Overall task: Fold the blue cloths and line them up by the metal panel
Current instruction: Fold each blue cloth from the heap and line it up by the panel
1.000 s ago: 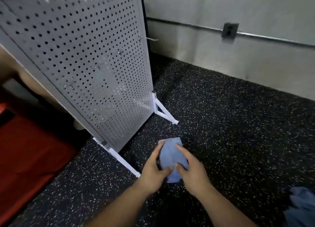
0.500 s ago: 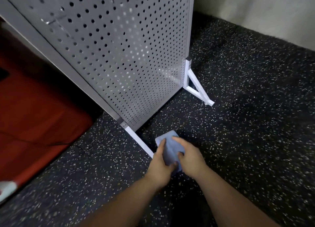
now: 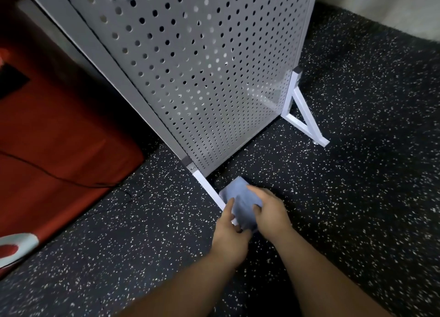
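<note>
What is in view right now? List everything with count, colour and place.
folded blue cloth: one, light blue, low by the panel's near foot, held in both hands
perforated metal panel: one, grey-white, upright, upper centre
near foot: one, white bar, right beside the cloth
far foot: one, white, triangular brace, right of the panel
red mat: one, red, left
cable: one, black, across the red mat
floor: black with white flecks
wall: pale, top right
white-and-red object: one, lower left edge, unidentifiable
left hand: grips the cloth's near-left edge
right hand: grips the cloth's right side
</note>
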A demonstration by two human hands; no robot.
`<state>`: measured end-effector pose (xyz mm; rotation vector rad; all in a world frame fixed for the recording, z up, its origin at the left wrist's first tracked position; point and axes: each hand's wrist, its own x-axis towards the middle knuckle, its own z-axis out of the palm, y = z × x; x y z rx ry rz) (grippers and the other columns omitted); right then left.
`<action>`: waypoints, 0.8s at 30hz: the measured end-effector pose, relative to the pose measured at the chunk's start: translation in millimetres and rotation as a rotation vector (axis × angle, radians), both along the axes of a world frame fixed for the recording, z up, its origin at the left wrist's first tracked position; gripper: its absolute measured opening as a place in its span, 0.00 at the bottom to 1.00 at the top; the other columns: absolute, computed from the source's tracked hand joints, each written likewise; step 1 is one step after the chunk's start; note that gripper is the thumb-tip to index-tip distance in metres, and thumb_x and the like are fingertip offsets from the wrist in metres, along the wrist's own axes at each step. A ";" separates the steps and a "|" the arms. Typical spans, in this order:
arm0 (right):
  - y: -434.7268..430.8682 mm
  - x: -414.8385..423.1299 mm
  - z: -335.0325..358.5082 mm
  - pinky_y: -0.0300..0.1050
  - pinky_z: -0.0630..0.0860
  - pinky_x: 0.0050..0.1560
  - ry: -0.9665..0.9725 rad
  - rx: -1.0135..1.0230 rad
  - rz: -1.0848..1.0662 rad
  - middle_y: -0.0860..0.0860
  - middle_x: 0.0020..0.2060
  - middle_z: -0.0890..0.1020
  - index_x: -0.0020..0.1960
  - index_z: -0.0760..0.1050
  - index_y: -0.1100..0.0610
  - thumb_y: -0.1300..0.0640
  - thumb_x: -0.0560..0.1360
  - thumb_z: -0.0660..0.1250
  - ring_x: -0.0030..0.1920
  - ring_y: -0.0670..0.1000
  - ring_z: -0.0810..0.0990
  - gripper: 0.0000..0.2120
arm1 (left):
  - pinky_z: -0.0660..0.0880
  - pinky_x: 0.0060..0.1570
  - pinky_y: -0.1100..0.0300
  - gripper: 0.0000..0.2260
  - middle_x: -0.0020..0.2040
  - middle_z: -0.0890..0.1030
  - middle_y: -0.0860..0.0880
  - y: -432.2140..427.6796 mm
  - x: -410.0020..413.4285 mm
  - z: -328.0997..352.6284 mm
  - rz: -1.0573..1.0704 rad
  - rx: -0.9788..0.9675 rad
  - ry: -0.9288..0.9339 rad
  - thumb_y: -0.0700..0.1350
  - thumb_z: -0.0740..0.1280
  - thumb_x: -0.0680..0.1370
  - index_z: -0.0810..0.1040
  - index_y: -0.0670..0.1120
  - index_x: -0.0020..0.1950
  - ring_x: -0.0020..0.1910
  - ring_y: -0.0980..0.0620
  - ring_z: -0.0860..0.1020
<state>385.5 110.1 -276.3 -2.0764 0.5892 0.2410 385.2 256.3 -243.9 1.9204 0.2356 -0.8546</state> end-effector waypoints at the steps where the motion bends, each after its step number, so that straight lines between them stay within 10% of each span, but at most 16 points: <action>1: 1.3 1.7 -1.0 0.33 0.65 0.68 -0.004 -0.011 0.034 0.50 0.72 0.76 0.78 0.73 0.51 0.68 0.81 0.65 0.70 0.51 0.75 0.28 | 0.76 0.42 0.73 0.39 0.50 0.84 0.60 1.6 2.2 1.1 0.002 0.006 0.003 0.31 0.70 0.79 0.61 0.60 0.82 0.43 0.65 0.84; 9: -7.2 -18.9 6.6 0.53 0.72 0.74 0.116 -0.233 0.218 0.46 0.83 0.59 0.83 0.58 0.34 0.46 0.82 0.71 0.79 0.53 0.65 0.35 | 0.74 0.32 0.63 0.39 0.41 0.81 0.50 10.0 4.7 -0.6 -0.003 0.049 0.049 0.40 0.75 0.77 0.63 0.65 0.81 0.27 0.59 0.74; 16: -35.5 -66.5 61.9 0.51 0.70 0.76 0.059 -0.189 0.129 0.44 0.81 0.64 0.83 0.59 0.37 0.40 0.81 0.68 0.79 0.50 0.65 0.33 | 0.77 0.58 0.59 0.38 0.54 0.82 0.52 -16.9 4.3 47.7 -0.139 0.016 -0.079 0.50 0.75 0.80 0.58 0.60 0.85 0.52 0.55 0.83; 24: -99.3 -173.2 166.9 0.55 0.69 0.77 0.062 -0.303 -0.040 0.44 0.80 0.66 0.83 0.58 0.36 0.34 0.81 0.64 0.79 0.51 0.65 0.33 | 0.76 0.60 0.57 0.37 0.62 0.82 0.50 -76.8 -33.9 139.8 -0.542 0.036 -0.315 0.57 0.72 0.81 0.56 0.60 0.85 0.56 0.54 0.80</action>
